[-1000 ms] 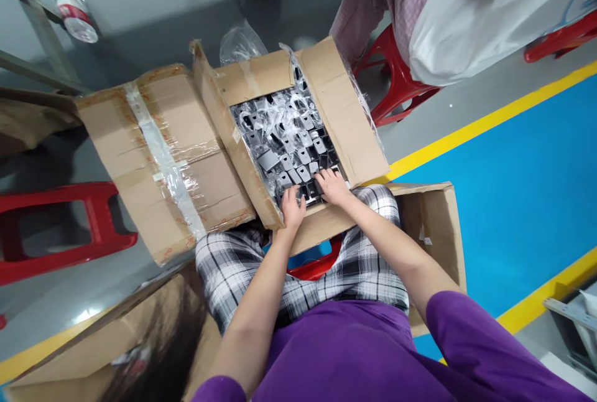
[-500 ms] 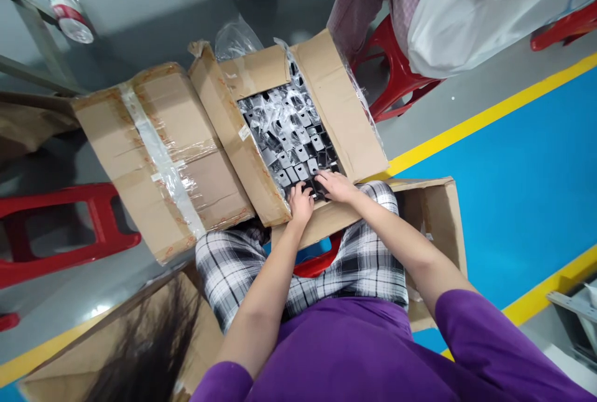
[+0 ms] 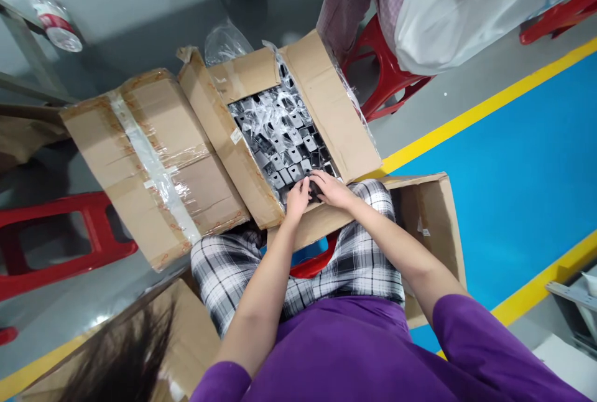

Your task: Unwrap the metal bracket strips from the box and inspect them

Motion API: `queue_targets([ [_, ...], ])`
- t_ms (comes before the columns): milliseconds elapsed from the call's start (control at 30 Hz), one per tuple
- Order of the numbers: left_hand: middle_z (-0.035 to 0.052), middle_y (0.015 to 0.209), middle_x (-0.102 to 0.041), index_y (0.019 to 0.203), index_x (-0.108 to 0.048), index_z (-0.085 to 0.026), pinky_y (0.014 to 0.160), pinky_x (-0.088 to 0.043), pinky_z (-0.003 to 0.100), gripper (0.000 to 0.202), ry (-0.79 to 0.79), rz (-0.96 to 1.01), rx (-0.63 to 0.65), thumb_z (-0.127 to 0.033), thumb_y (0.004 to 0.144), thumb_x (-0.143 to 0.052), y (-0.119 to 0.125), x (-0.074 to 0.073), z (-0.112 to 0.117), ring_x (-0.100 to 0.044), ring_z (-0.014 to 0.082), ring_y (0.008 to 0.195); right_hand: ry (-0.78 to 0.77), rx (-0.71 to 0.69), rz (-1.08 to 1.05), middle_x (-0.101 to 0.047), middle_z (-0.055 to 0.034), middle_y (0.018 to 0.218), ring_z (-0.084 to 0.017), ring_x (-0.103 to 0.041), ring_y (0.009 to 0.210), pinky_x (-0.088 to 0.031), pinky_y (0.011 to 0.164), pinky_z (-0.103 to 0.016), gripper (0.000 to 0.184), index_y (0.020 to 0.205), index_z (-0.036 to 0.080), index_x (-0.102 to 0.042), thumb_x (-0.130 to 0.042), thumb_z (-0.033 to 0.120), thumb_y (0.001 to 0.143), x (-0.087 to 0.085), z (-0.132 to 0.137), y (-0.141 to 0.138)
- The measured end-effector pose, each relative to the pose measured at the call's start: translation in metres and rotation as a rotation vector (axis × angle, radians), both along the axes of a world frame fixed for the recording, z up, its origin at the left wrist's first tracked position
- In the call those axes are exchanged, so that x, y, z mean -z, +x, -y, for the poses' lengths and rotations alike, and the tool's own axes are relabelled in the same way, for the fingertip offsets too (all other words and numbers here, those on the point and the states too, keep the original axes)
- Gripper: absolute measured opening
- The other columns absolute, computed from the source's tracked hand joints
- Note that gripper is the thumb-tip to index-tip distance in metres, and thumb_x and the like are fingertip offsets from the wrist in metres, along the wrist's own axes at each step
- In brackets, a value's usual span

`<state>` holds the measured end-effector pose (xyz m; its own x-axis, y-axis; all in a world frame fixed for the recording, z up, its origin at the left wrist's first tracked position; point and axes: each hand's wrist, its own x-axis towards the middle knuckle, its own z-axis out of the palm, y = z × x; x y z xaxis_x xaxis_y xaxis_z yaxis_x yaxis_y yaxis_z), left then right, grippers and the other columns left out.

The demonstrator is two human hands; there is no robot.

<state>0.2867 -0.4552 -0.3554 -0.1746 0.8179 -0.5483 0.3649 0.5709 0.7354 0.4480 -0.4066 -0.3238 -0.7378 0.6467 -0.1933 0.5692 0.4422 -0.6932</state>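
An open cardboard box sits in front of my knees, holding rows of small grey and black rectangular parts, several with a dark notch. Clear plastic film covers the parts toward the far end. My left hand is at the box's near edge, thumb and fingers drawn together. Close beside it on the right, my right hand curls its fingers down over the nearest parts, fingertips almost meeting the left ones. Whatever sits between the fingers is too small and hidden to name.
A taped cardboard box stands against the open box's left side. Another open carton is by my right leg. Red stools stand left and far right, where a seated person's sleeve shows. A plastic bottle lies far left.
My hands have drawn closer together at the near edge of the box. The left fingers, spread over the parts before, are now pinched. The view has shifted slightly.
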Motion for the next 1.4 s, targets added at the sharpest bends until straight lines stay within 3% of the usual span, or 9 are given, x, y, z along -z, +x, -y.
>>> queue_targets([
  [200,0.0092,0.109,-0.076,0.125,-0.062,-0.018,0.080,-0.057,0.029,0.043,0.026,0.030,0.026,-0.031,0.085,-0.067,0.001,0.003,-0.001,-0.071,0.0146,0.073,-0.146,0.289,-0.172,-0.051,-0.0167,0.133,-0.025,-0.053,0.126,-0.045,0.107,-0.046,0.043,0.126,0.016,-0.048,-0.047,0.012,0.083,0.010,0.005,0.006],
  [333,0.0122,0.124,-0.070,0.131,-0.057,-0.019,0.085,-0.057,0.033,0.055,0.059,0.003,0.034,-0.013,0.077,-0.067,0.003,0.003,0.003,-0.072,0.0158,0.080,-0.247,0.426,-0.135,-0.051,-0.0145,0.119,-0.022,-0.062,0.105,-0.057,0.089,-0.039,0.046,0.135,0.013,-0.046,-0.048,0.022,0.090,0.016,0.000,0.004],
  [433,0.0087,0.116,-0.073,0.126,-0.061,-0.021,0.083,-0.059,0.032,0.052,0.077,-0.013,0.047,-0.006,0.077,-0.059,0.003,0.003,0.004,-0.072,0.0154,0.080,-0.308,0.394,-0.087,-0.048,-0.0134,0.123,-0.020,-0.064,0.098,-0.059,0.084,-0.037,0.051,0.140,0.016,-0.047,-0.054,0.022,0.090,0.023,-0.003,0.000],
  [533,0.0050,0.100,-0.075,0.119,-0.065,-0.021,0.081,-0.059,0.030,0.046,0.102,-0.024,0.055,-0.005,0.077,-0.056,0.002,0.003,0.005,-0.071,0.0154,0.079,-0.300,0.362,-0.085,-0.051,-0.0109,0.118,-0.020,-0.064,0.101,-0.058,0.088,-0.037,0.032,0.118,0.017,-0.063,-0.059,0.018,0.087,0.028,-0.003,-0.002],
  [733,0.0097,0.128,-0.064,0.109,-0.067,-0.019,0.082,-0.059,0.030,0.034,0.201,-0.044,0.044,-0.008,0.081,-0.051,0.002,0.001,0.008,-0.069,0.0154,0.091,-0.221,0.334,-0.123,-0.054,-0.0062,0.106,-0.018,-0.062,0.095,-0.055,0.087,-0.033,0.014,0.096,0.018,-0.067,-0.063,0.014,0.083,0.029,-0.001,0.000],
  [833,0.0109,0.122,-0.063,0.111,-0.066,-0.017,0.081,-0.059,0.029,0.035,0.221,-0.062,0.054,-0.007,0.082,-0.049,0.001,0.001,0.009,-0.068,0.0149,0.088,-0.153,0.266,-0.034,-0.058,-0.0062,0.104,-0.019,-0.061,0.095,-0.051,0.091,-0.034,0.014,0.094,0.018,-0.068,-0.061,0.012,0.084,0.028,-0.001,0.000],
  [1033,0.0101,0.114,-0.057,0.105,-0.070,-0.019,0.085,-0.058,0.035,0.034,0.195,-0.142,0.059,-0.007,0.078,-0.053,0.000,0.013,0.015,-0.064,0.0162,0.082,-0.043,0.209,0.147,-0.063,-0.0098,0.114,-0.025,-0.056,0.110,-0.047,0.099,-0.037,0.034,0.110,0.018,-0.068,-0.051,0.005,0.084,0.022,-0.005,0.000],
  [1200,0.0105,0.114,-0.054,0.103,-0.071,-0.018,0.095,-0.054,0.038,0.032,0.171,-0.168,0.048,-0.008,0.077,-0.055,0.002,0.015,0.019,-0.062,0.0171,0.082,0.097,0.125,0.331,-0.047,-0.0178,0.144,-0.037,-0.042,0.127,-0.042,0.101,-0.049,0.059,0.137,0.011,-0.051,-0.054,0.004,0.079,0.014,-0.019,-0.003],
  [1400,0.0090,0.110,-0.058,0.101,-0.071,-0.018,0.090,-0.054,0.033,0.028,0.155,-0.120,0.004,-0.010,0.081,-0.053,0.001,0.005,0.012,-0.060,0.0136,0.074,0.170,0.013,0.422,-0.050,-0.0203,0.143,-0.035,-0.043,0.126,-0.039,0.099,-0.050,0.047,0.137,0.011,-0.049,-0.037,0.007,0.092,0.013,-0.015,-0.011],
])
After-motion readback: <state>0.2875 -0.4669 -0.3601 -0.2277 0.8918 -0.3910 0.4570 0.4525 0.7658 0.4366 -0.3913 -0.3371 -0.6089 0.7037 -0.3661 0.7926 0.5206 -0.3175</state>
